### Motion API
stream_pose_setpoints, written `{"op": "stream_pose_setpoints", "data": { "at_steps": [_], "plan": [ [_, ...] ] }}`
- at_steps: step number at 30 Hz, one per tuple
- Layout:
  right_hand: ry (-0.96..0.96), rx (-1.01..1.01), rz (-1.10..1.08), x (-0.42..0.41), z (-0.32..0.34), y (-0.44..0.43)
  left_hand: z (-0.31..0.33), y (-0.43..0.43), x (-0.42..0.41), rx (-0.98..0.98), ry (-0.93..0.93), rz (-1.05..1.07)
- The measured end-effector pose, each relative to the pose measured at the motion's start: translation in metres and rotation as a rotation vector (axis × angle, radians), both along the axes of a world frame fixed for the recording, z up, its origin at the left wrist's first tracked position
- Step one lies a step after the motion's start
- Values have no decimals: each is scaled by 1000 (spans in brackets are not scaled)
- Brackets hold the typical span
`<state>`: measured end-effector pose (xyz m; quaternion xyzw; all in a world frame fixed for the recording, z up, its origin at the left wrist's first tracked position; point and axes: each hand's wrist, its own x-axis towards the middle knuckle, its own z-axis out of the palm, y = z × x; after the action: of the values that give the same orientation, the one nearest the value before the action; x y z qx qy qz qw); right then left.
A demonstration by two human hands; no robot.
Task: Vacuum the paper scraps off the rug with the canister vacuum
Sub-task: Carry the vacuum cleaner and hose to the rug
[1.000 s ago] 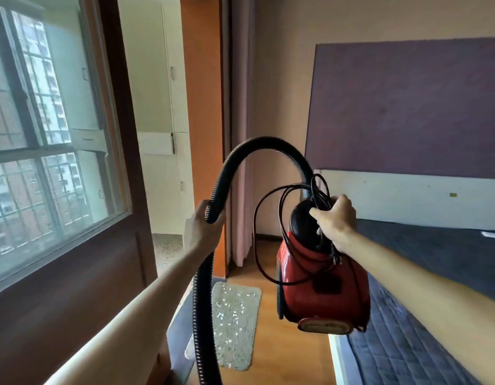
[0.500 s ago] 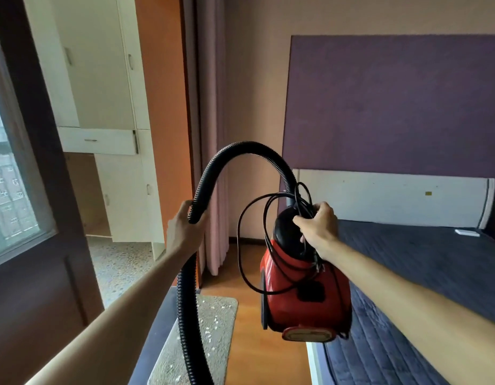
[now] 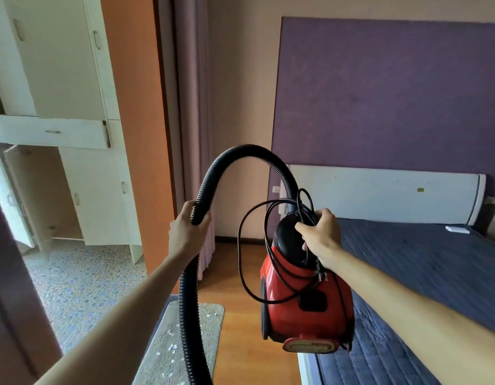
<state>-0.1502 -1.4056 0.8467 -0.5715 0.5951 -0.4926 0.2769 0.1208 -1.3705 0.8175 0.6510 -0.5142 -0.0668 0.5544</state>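
Note:
A red canister vacuum point(image 3: 304, 307) hangs in the air, carried by its black top handle in my right hand point(image 3: 320, 234), which also pinches the looped black power cord point(image 3: 242, 245). My left hand point(image 3: 186, 232) grips the ribbed black hose point(image 3: 240, 151), which arches up from the canister and then drops past my left forearm. Below, a pale grey rug point(image 3: 210, 326) lies on the wooden floor, with small white paper scraps point(image 3: 172, 347) scattered over it.
A bed with a dark blue quilted cover point(image 3: 424, 273) and a white headboard point(image 3: 379, 190) fills the right side. An orange wardrobe panel point(image 3: 135, 134) and a mauve curtain point(image 3: 190, 107) stand ahead on the left. A pebble-patterned floor point(image 3: 82, 279) and white cabinets point(image 3: 60, 65) lie beyond a doorway.
The view has swung to the right, away from the window and toward the bed. Both hands keep the same hold on the hose and the vacuum, which stays lifted.

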Motion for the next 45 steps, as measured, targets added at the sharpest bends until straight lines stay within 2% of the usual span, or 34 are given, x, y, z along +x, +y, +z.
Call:
{"op": "stream_pose_setpoints", "data": {
  "at_steps": [11, 19, 34, 45],
  "plan": [
    [35, 24, -62, 43, -18, -143, -14, -153, 38, 53, 84, -21],
    [25, 17, -83, 68, -13, -233, -10, -252, 70, 47, 75, -46],
    [42, 71, -35, 60, -32, -423, -22, -430, 64, 74, 63, -6],
    [93, 83, 40, 53, -31, -554, -16, -543, 46, 81, 55, 100]
  ]
}}
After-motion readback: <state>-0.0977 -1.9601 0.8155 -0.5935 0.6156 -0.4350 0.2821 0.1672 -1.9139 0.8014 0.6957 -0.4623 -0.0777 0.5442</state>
